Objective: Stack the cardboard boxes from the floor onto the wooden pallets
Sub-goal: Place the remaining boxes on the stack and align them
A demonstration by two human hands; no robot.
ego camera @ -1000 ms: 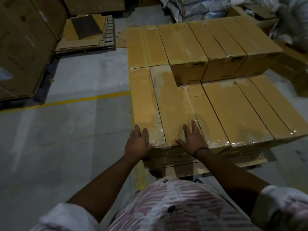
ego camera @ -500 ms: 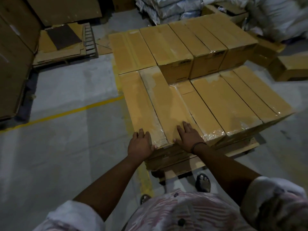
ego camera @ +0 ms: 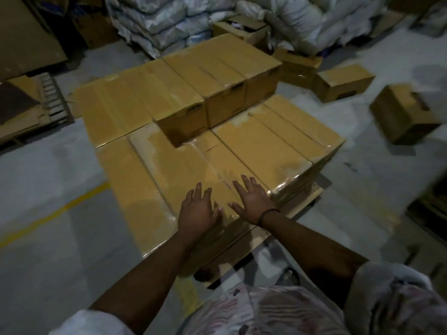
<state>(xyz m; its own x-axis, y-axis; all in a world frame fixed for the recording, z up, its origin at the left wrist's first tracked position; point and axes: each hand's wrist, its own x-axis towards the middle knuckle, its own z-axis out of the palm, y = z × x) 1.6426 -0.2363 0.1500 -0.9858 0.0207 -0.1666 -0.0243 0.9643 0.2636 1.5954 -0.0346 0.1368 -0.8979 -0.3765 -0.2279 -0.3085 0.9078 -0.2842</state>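
While fingers are spread straight, the left hand (ego camera: 197, 211) and right hand (ego camera: 251, 201) are laid flat, side by side, on the near end of a taped cardboard box (ego camera: 174, 170). Each grip is fully open and nothing is held. Long cardboard boxes are seen packed tight across the wooden pallet (ego camera: 312, 197), with a second layer (ego camera: 217, 68) stacked at the far side. A loose box (ego camera: 343, 82) and a tilted box (ego camera: 401, 117) are seen on the concrete floor (ego camera: 48, 238) at right, apart from the stack. White sacks (ego camera: 169, 20) are piled behind.
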